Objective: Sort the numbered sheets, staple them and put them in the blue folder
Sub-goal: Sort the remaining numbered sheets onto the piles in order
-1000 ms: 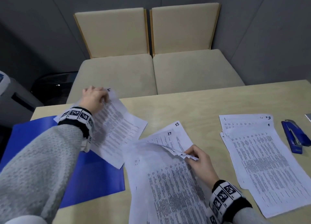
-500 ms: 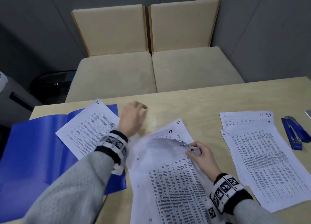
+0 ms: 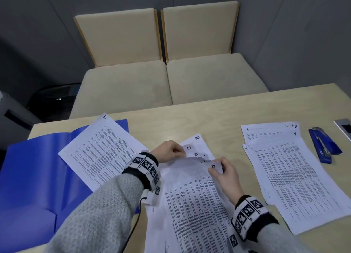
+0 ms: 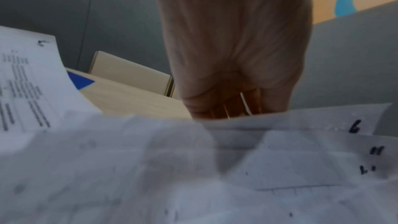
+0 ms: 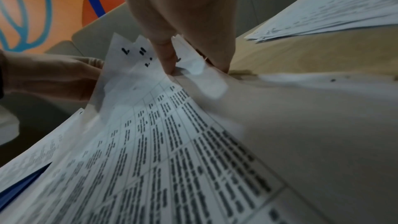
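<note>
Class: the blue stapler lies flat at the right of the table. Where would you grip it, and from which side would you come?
Grip the blue stapler across its long sides near the middle, coming from above with the right hand. It lies flat and narrow, and the nearest sheets lie just to its left.

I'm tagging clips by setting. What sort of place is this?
Probably an office meeting booth: a pale wooden table, two beige padded seats against grey panel walls, and a blue stapler.

We see two cream padded chairs [image 3: 161, 63] side by side against grey walls [image 3: 294, 34]. Before them stands our pale wooden table [image 3: 190, 123]. A dark bin [image 3: 55, 99] sits left.
</note>
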